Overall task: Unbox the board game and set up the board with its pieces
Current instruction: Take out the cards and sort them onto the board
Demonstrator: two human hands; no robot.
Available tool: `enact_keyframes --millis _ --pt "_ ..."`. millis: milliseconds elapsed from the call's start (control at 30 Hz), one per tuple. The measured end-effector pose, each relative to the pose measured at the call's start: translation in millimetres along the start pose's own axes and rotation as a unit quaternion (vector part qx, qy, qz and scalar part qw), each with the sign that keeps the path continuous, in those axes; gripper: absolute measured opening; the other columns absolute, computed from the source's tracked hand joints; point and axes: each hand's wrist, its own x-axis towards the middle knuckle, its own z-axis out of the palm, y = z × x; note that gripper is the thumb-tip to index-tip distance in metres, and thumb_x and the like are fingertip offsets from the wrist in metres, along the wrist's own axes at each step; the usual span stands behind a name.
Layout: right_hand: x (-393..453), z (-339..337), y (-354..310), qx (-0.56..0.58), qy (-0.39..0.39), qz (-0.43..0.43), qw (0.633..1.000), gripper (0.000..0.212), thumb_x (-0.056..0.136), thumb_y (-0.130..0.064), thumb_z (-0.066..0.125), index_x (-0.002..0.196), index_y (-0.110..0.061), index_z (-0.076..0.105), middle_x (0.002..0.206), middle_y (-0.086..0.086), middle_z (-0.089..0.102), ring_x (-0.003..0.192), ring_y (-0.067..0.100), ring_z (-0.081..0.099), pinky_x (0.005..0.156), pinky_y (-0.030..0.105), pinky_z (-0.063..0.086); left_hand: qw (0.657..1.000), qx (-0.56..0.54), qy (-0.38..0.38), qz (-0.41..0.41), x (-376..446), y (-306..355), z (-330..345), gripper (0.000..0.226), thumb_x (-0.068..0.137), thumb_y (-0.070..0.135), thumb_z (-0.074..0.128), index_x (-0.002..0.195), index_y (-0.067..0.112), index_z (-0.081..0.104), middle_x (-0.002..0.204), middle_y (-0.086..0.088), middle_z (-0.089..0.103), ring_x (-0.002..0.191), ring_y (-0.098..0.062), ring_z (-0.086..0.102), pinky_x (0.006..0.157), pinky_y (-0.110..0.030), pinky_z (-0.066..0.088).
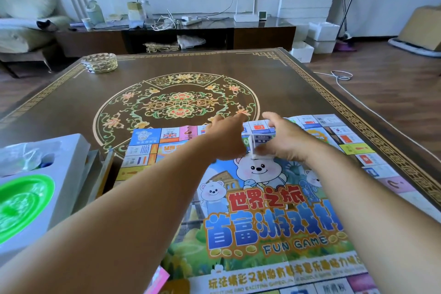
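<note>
The paper game board (274,210) lies unfolded on the near right part of the coffee table (298,83), its far edge reaching about the table's middle. The open game box with its plastic tray (47,188) sits at the near left edge, just beside the board. A glass ashtray (99,62) stands at the far left corner. Both hands meet over the board's far edge, left hand (226,137) beside right hand (284,141), a small card (260,139) between them. Behind the table runs a low TV cabinet (179,36).
</note>
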Motion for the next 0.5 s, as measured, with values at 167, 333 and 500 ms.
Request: enact_keyframes --millis 167,333,500 --pt "-11 8 12 -0.020 0.053 0.112 0.992 0.069 0.076 -0.017 0.072 0.135 -0.017 0.036 0.124 0.004 0.055 0.098 0.023 0.056 0.074 0.032 0.051 0.999 0.003 0.021 -0.040 0 11 18 0.066 0.078 0.042 0.072 0.133 0.022 0.041 0.123 0.001 0.062 0.132 -0.027 0.030 0.102 -0.041 0.032" --pt "-8 15 15 -0.020 0.072 0.110 0.991 0.071 0.077 -0.015 0.073 0.138 -0.016 0.036 0.128 0.004 0.057 0.112 0.026 0.056 0.092 0.034 0.048 0.996 0.020 0.059 -0.058 -1 21 29 0.056 0.081 0.038 0.069 0.127 0.018 0.046 0.114 -0.003 0.066 0.122 -0.026 0.038 0.092 -0.036 0.032" --pt "-2 18 14 -0.007 0.092 0.082 0.992 0.056 0.084 -0.005 0.059 0.136 -0.012 0.041 0.129 0.006 0.058 0.113 0.026 0.056 0.097 0.036 0.045 0.992 -0.004 0.091 -0.084 0 29 33 0.049 0.083 0.033 0.068 0.125 0.017 0.049 0.115 -0.006 0.065 0.120 -0.026 0.044 0.092 -0.035 0.036"
